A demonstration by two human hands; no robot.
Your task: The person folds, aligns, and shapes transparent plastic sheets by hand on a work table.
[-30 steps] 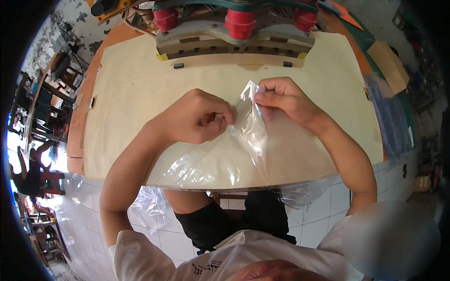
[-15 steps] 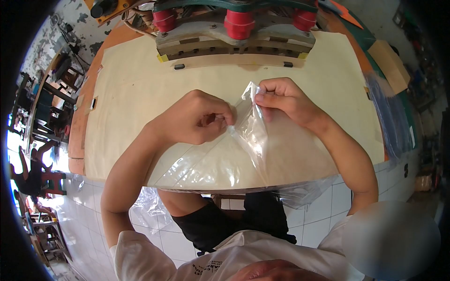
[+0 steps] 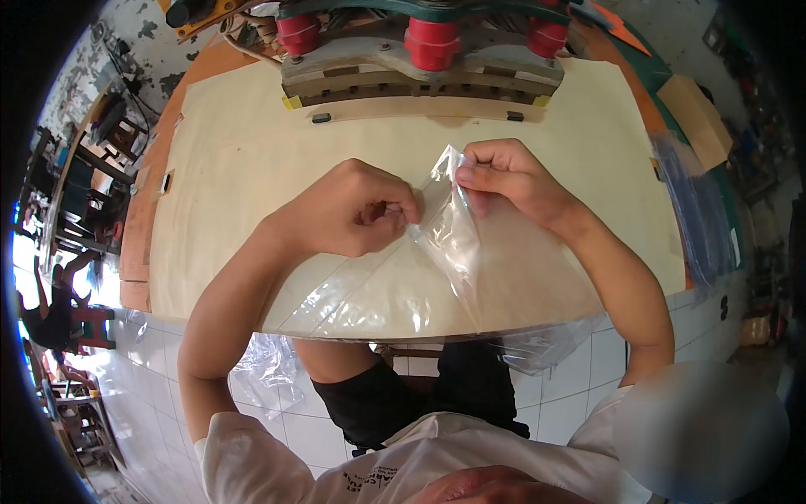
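A clear plastic sheet (image 3: 453, 244) is lifted into a fold between my two hands. My left hand (image 3: 361, 210) pinches its edge, thumb and forefinger pressed together. On the other side, my right hand (image 3: 508, 176) grips the raised corner between thumb and curled fingers. From there the glossy plastic spreads down over the table and hangs past the front edge. Whether the sheet is one layer or several, I cannot tell.
A press-like machine (image 3: 424, 76) with red cylindrical parts stands at the back of the paper-covered table (image 3: 243, 168). Stacked transparent sheets (image 3: 697, 210) and a piece of brown cardboard (image 3: 695, 122) lie at the right. A person (image 3: 63, 302) is at the far left.
Both hands keep their grip on the plastic sheet in nearly the same place. Only a very slight shift of the whole view shows.
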